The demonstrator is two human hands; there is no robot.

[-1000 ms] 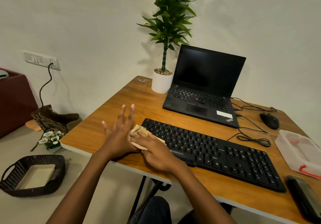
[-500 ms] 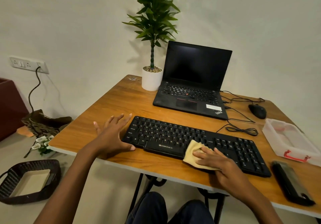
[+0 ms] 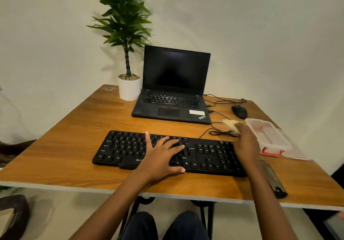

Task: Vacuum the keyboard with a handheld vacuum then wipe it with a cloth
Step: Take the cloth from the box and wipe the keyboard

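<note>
Coiled cable (image 3: 221, 132) and clear box (image 3: 257, 120) beside right hand (image 3: 246, 143) with cloth (image 3: 230, 123).

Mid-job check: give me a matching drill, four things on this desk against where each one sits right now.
Things:
1. cloth
2. left hand
3. mouse
4. white pot

Places:
A. left of the laptop
B. flat on the keys of the keyboard
C. in the right hand, past the keyboard's far edge, over the coiled cable
D. right of the laptop, behind the clear container

Pairs: 1-C, 2-B, 3-D, 4-A
</note>
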